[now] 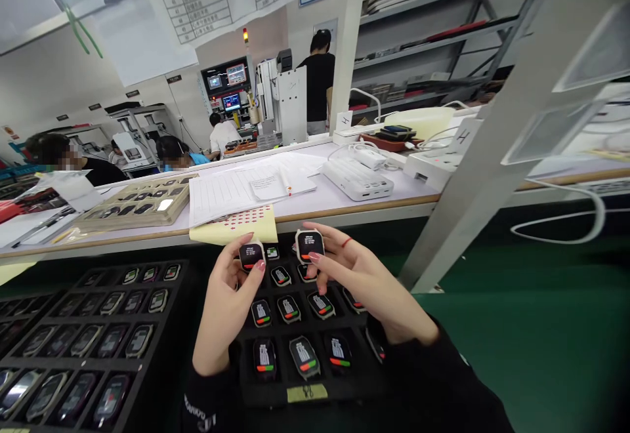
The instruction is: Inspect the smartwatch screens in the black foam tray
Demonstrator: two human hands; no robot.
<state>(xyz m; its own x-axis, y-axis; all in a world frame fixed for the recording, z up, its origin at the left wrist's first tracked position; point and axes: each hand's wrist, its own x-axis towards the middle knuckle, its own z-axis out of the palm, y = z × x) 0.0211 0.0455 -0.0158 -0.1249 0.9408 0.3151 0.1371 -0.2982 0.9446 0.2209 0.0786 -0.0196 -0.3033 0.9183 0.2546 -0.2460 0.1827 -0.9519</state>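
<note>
Between thumb and fingers, my left hand [227, 295] grips a smartwatch without a strap [250, 256]; its dark screen shows white text and a red bar. A second smartwatch [310, 244], with a pale frame and a similar screen, is held by my right hand [361, 275], the thumb on its lower edge. Both hands are raised over a black foam tray [275, 390] with rows of watches, such as one lit watch [304, 356] in the front row. Most of these show red and green blocks at the bottom. My right hand and sleeve hide part of the tray.
More watch trays [142, 371] lie to the left. On the bench ahead are papers [231, 190], a white power bank [357, 177], cables and a clear case [138, 206] of watches. A slanted metal post [472, 157] stands at right. Several people work beyond.
</note>
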